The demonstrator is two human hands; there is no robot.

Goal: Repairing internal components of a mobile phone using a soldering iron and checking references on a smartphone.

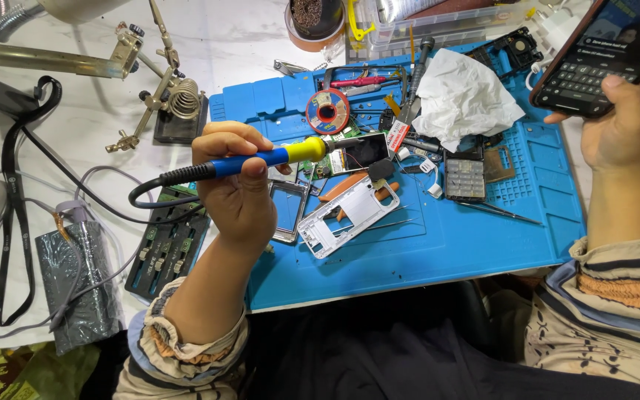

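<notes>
Blue repair mat (527,222) cluttered with phone parts, left hand (235,189) gripping soldering iron (261,158) raised over circuit board (353,152), right hand (631,118) clasping lit phone (601,52) off right; white frame (346,215) lies unassembled, joint likely pending.

An electronics repair workshop: blue repair mat (438,244), soldering iron (261,158), dismantled phone parts (346,216).

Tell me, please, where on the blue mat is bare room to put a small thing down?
The blue mat is bare along its near edge, below the white phone frame and the tweezers, and also at its right side. It is crowded in the middle and at the back, around the solder reel, the crumpled tissue and the keypad.
</notes>
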